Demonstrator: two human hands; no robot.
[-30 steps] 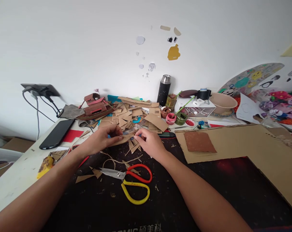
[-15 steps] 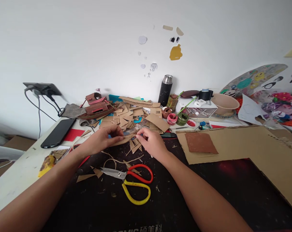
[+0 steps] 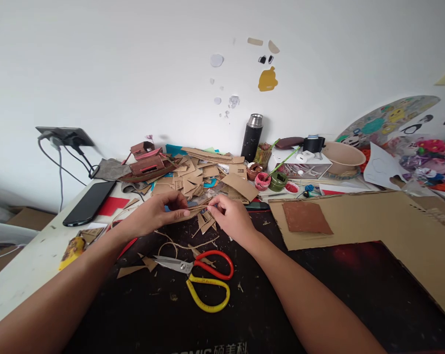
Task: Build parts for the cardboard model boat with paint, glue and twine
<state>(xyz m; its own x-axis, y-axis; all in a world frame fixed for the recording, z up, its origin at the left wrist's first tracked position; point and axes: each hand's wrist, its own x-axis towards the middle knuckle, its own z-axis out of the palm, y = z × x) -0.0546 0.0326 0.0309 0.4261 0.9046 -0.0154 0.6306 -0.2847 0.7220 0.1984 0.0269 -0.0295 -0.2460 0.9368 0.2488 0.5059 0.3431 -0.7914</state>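
Note:
Between my two hands runs a thin brown twine (image 3: 197, 208), lying along a narrow strip of cardboard (image 3: 183, 218). My left hand (image 3: 163, 209) pinches the twine and strip at their left end, thumb towards me. The fingertips of my right hand (image 3: 228, 214) are pressed together on the right end of the twine. A loose tail of twine (image 3: 171, 241) curls on the dark mat below. Scissors (image 3: 200, 275) with one red and one yellow handle lie slightly open in front of my hands. Cardboard scraps (image 3: 207, 223) lie just under my fingers.
Behind my hands is a heap of cardboard pieces (image 3: 193, 179) with a brown model boat (image 3: 149, 164). Paint jars (image 3: 262, 182) and a black thermos (image 3: 252, 137) stand at the back. A phone (image 3: 90, 202) lies left; a large cardboard sheet (image 3: 358, 216) covers the right.
My left thumb has shifted slightly along the strip. Otherwise both hands, the twine and the scissors stay where they were.

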